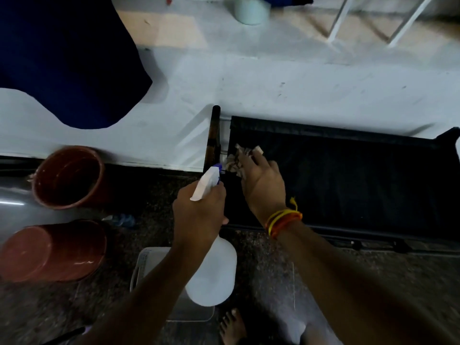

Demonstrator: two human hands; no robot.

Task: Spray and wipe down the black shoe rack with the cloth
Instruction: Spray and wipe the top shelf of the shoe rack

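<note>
At the bottom edge a bare foot (232,327) stands on the dark speckled floor (323,275), beside a clear plastic container (149,267) that lies partly under the arms. Just above it, the left hand (199,212) is wrapped around the neck of a white spray bottle (211,272); the bottle's round body hangs below the fist and its white and blue nozzle head (207,181) points up and away toward the left end of the rack. The right hand (262,181), with orange and yellow threads (283,221) tied at the wrist, reaches over the black shoe rack (348,180) and presses a crumpled, patterned cloth (240,158) against the rack's top fabric near its left end; the fingers curl over the cloth and grasp it. The rack stands on the floor against the pale wall (298,85), filling the right half of the view, with a dark upright post (214,135) at its left end.

To the left, 2 reddish-brown buckets sit near the wall: 1 upright and open (69,178), 1 nearer (53,250) lying tipped. Farther off, a dark blue fabric (64,58) hangs at upper left, a pale green cylinder (251,9) stands at the top, and white metal legs (378,18) slant at upper right.
</note>
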